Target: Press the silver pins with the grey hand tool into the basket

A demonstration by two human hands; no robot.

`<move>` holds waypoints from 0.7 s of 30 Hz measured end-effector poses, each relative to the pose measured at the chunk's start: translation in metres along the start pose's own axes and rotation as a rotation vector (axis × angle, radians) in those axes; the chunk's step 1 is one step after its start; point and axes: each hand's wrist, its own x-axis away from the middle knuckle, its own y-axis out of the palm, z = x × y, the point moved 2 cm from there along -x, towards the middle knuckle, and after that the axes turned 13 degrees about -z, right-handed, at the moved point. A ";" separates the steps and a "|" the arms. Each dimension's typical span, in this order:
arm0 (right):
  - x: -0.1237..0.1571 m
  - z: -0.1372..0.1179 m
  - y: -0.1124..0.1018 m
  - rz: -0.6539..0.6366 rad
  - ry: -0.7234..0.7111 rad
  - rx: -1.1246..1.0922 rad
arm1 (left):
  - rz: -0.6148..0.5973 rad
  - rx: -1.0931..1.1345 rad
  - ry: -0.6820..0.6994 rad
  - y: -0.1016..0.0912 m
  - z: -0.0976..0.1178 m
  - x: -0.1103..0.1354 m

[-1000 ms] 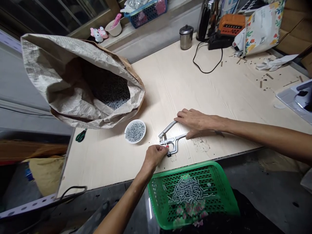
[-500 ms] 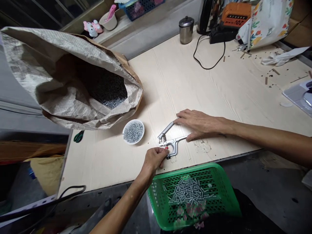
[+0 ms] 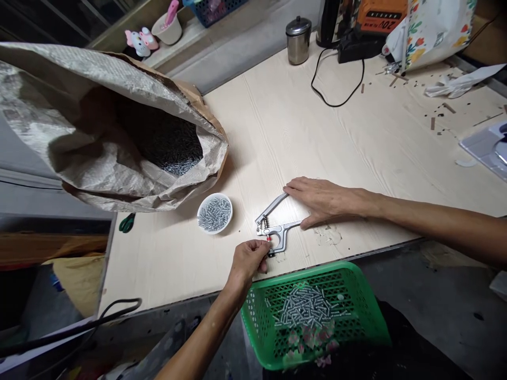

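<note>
Silver snap fastener pliers (image 3: 282, 237) with a spring and a red tip lie near the table's front edge, handles spread. My right hand (image 3: 322, 199) grips the handle ends, fingers on the upper handle and thumb on the lower one. At the jaw, my left hand (image 3: 251, 257) is closed in a pinch; whatever is between its fingertips is too small and hidden to name. A white bowl (image 3: 215, 214) of small silver metal pieces stands left of the pliers. Below the table edge, a green basket (image 3: 250, 316) contains many ribbed, silver, screw-like pieces.
A large woven sack (image 3: 99, 179) with a dark heap of small metal pieces stands open at left. Green-handled scissors (image 3: 127, 222) lie near it. At the back are a metal canister (image 3: 298, 42), a black cable (image 3: 335, 106) and an orange battery pack (image 3: 382, 17). Scraps litter the right side.
The camera view has shifted slightly. Both hands keep nearly the same places on the pliers, with the handles still spread.
</note>
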 end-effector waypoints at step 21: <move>0.008 -0.023 -0.001 -0.046 0.171 0.152 | 0.090 -1.315 0.662 0.027 0.064 -0.031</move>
